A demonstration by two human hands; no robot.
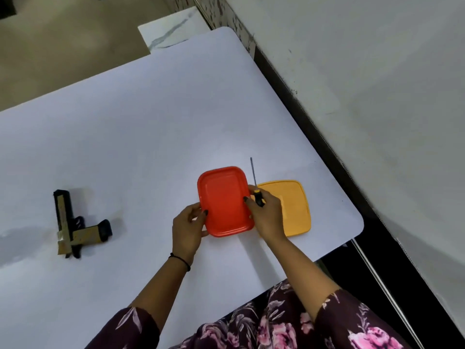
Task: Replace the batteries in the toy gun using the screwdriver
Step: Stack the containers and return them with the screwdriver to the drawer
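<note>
Floral sleeves (276, 323) at bottom edge; both forearms reach onto the white table (125, 147). Left hand (188, 222) grips the left rim of the red container (225, 200), thumb on top. Right hand (266, 215) pinches the screwdriver (258, 197) by its handle, one fingertip on the container's right rim. Yellow container (294, 197) just beside. Toy gun (73, 222), black and tan, lies flat well to the left, untouched. Judgement: early stage; cover not yet unscrewed, no batteries visible.

Tons of bare desk (151, 127) between the toy gun (73, 222) way off left and the red box (224, 200), so a reach across there hits nothing. Right side's tight: yellow lid (294, 210) just beside the box, screwdriver (258, 197) poking out between them, wall (364, 84) past the desk edge.
</note>
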